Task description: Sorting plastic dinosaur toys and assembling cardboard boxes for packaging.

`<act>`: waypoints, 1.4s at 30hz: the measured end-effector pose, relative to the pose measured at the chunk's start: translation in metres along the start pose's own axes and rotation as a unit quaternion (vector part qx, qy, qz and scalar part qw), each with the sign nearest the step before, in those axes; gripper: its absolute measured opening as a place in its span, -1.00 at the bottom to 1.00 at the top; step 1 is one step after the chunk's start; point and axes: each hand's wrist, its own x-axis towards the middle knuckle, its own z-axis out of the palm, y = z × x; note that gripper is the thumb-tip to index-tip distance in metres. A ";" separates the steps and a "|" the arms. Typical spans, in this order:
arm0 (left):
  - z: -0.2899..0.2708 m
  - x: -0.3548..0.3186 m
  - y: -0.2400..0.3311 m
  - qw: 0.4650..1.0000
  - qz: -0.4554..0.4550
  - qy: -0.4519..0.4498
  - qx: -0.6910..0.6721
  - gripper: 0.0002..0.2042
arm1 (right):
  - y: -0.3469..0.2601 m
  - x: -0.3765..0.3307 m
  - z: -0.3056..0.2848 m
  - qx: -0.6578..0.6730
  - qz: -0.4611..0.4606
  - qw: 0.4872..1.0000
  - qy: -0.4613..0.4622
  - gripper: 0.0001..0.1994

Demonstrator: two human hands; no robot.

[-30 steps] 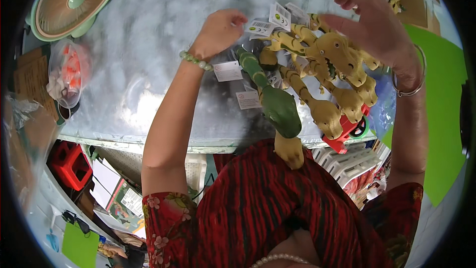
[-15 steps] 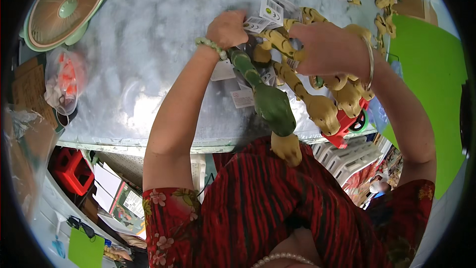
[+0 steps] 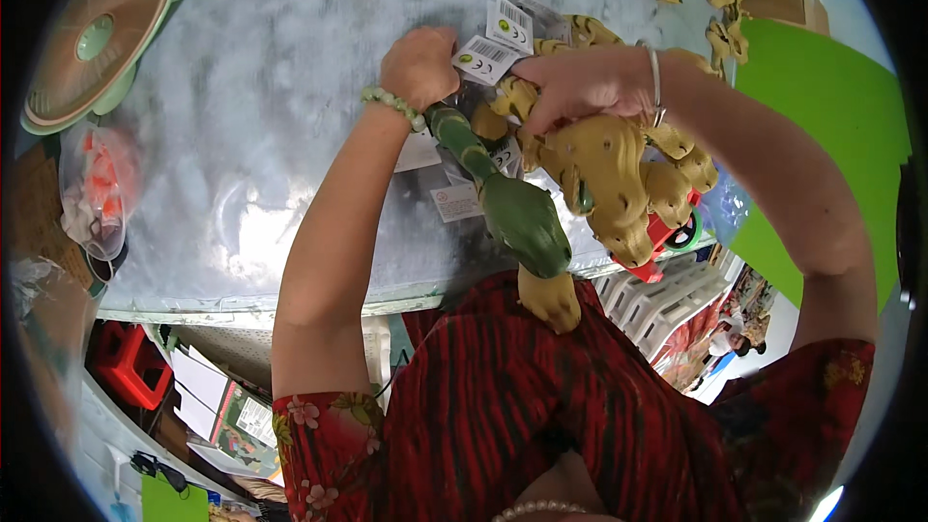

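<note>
left hand (image 3: 420, 68) curled by green plastic dinosaur (image 3: 527, 227), right hand (image 3: 594, 82) over yellow plastic dinosaur (image 3: 604, 159), pinches hidden | risk: slide off mottled grey counter's (image 3: 193, 232) near edge | cause: overhanging yellow head (image 3: 549, 302)

A grey tabletop (image 3: 242, 106) spreads before me, its front edge curving. At its far left sits a round thing (image 3: 95, 37) with a pale green rim and brown middle; I can't tell whether it's a fan. Just beside it is a clear tub (image 3: 106, 244) of orange and white bits, with cardboard (image 3: 39, 208) on its left. Below the table on that side I see a red stool (image 3: 111, 362) near a printed box (image 3: 246, 422), and dark glasses (image 3: 159, 469) farther down. Over on the right, a bright green sheet (image 3: 812, 135) lies near blue plastic (image 3: 727, 203), with white crates (image 3: 667, 314) lower down.
</note>
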 end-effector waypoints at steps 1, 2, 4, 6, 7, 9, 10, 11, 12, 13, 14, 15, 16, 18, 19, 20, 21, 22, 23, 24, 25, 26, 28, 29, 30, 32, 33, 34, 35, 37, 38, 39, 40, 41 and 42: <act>0.001 0.001 0.000 1.000 0.000 -0.001 -0.001 -0.80 | 0.006 0.005 0.001 -0.030 -0.053 0.998 0.015 -0.46; 0.000 0.000 -0.001 1.000 0.000 0.004 -0.011 -0.80 | 0.005 0.005 0.007 -0.062 -0.107 0.992 0.027 -0.44; -0.001 0.000 -0.002 1.000 -0.003 0.008 -0.021 -0.80 | 0.001 -0.001 0.013 -0.244 -0.126 0.951 0.141 -0.42; -0.003 0.000 -0.002 1.000 0.001 0.008 -0.028 -0.77 | -0.005 -0.009 0.015 -0.384 -0.163 0.874 0.249 -0.36; -0.003 -0.001 -0.002 1.000 -0.001 0.007 -0.028 -0.77 | -0.005 -0.007 0.016 -0.384 -0.164 0.875 0.247 -0.36; -0.004 -0.001 -0.001 0.999 -0.010 0.007 -0.049 -0.74 | -0.005 -0.005 0.018 -0.363 -0.182 0.877 0.258 -0.37; -0.004 0.000 -0.001 0.999 -0.010 0.007 -0.049 -0.74 | -0.005 -0.003 0.018 -0.363 -0.182 0.877 0.258 -0.37; -0.003 0.000 -0.001 0.999 -0.001 0.014 -0.041 -0.74 | -0.004 -0.001 0.019 -0.373 -0.190 0.870 0.259 -0.38; -0.002 0.000 -0.002 0.999 0.007 0.021 -0.034 -0.74 | -0.003 0.002 0.019 -0.384 -0.197 0.864 0.261 -0.40; -0.001 0.001 -0.004 0.999 0.007 0.020 -0.034 -0.74 | -0.002 0.005 0.019 -0.383 -0.197 0.864 0.260 -0.40; 0.000 0.002 -0.007 0.998 0.029 0.030 -0.040 -0.71 | -0.003 0.008 0.021 -0.389 -0.188 0.865 0.255 -0.43; 0.001 0.002 -0.008 0.997 0.051 0.040 -0.046 -0.67 | -0.003 0.011 0.022 -0.394 -0.178 0.866 0.249 -0.45; 0.003 0.002 -0.009 0.997 0.050 0.039 -0.046 -0.67 | -0.004 0.014 0.023 -0.394 -0.178 0.867 0.248 -0.45; 0.005 0.002 -0.008 0.998 0.029 0.059 -0.022 -0.81 | -0.006 0.017 0.025 -0.437 -0.191 0.845 0.242 -0.48; 0.006 0.002 -0.008 0.998 0.029 0.058 -0.023 -0.81 | -0.004 0.020 0.024 -0.437 -0.190 0.845 0.241 -0.48; 0.006 0.002 -0.008 0.995 0.049 0.084 -0.023 -0.83 | -0.002 0.023 0.023 -0.441 -0.183 0.843 0.249 -0.50; 0.006 0.001 -0.008 0.991 0.069 0.110 -0.024 -0.85 | 0.000 0.026 0.021 -0.444 -0.176 0.840 0.257 -0.51; 0.008 0.002 -0.009 0.992 0.067 0.108 -0.025 -0.85 | 0.002 0.028 0.018 -0.444 -0.176 0.841 0.255 -0.51; 0.010 0.001 -0.009 0.991 0.063 0.119 -0.029 -0.87 | 0.001 0.029 0.018 -0.466 -0.177 0.827 0.259 -0.54; 0.011 0.001 -0.009 0.989 0.059 0.129 -0.033 -0.87 | 0.001 0.029 0.017 -0.488 -0.178 0.813 0.263 -0.56; 0.013 0.000 -0.009 0.990 0.056 0.127 -0.035 -0.87 | 0.000 0.030 0.017 -0.488 -0.177 0.814 0.260 -0.56; 0.009 -0.001 -0.004 0.993 0.040 0.112 -0.027 -0.88 | -0.001 0.029 0.018 -0.469 -0.158 0.830 0.257 -0.56; 0.007 0.001 -0.001 0.995 0.026 0.096 -0.020 -0.88 | -0.003 0.026 0.018 -0.449 -0.136 0.845 0.255 -0.55; 0.007 0.000 -0.002 0.996 0.028 0.090 -0.007 -0.88 | -0.005 0.024 0.020 -0.440 -0.142 0.851 0.249 -0.57; 0.007 0.000 -0.002 0.996 0.031 0.084 0.007 -0.89 | -0.005 0.023 0.022 -0.431 -0.147 0.856 0.243 -0.59; 0.007 0.002 -0.004 0.997 0.030 0.072 0.000 -0.86 | 0.004 0.031 0.026 -0.407 -0.166 0.857 0.270 -0.62; 0.005 0.004 -0.007 0.998 0.030 0.060 -0.007 -0.84 | 0.006 0.035 0.026 -0.382 -0.185 0.855 0.298 -0.65; 0.002 0.008 -0.010 0.998 0.031 0.062 -0.005 -0.84 | 0.008 0.037 0.023 -0.382 -0.187 0.854 0.301 -0.65; -0.003 0.009 -0.012 0.991 0.048 0.030 -0.123 -0.80 | 0.005 0.033 0.024 -0.377 -0.199 0.855 0.294 -0.67; -0.011 0.013 -0.012 0.969 0.065 0.000 -0.239 -0.76 | 0.004 0.030 0.025 -0.373 -0.213 0.856 0.288 -0.69; -0.012 0.018 -0.010 0.981 0.078 0.005 -0.180 -0.78 | 0.004 0.029 0.024 -0.382 -0.228 0.848 0.288 -0.71; -0.013 0.023 -0.008 0.989 0.091 0.011 -0.119 -0.78 | 0.003 0.029 0.024 -0.390 -0.244 0.840 0.288 -0.72; -0.015 0.028 -0.006 0.989 0.090 0.013 -0.119 -0.78 | 0.004 0.027 0.024 -0.391 -0.245 0.839 0.288 -0.72; -0.016 0.032 -0.004 0.988 0.067 -0.030 -0.133 -0.78 | 0.003 0.025 0.027 -0.361 -0.218 0.859 0.289 -0.70; -0.017 0.034 -0.002 0.986 0.043 -0.072 -0.146 -0.77 | 0.002 0.024 0.029 -0.329 -0.192 0.878 0.290 -0.67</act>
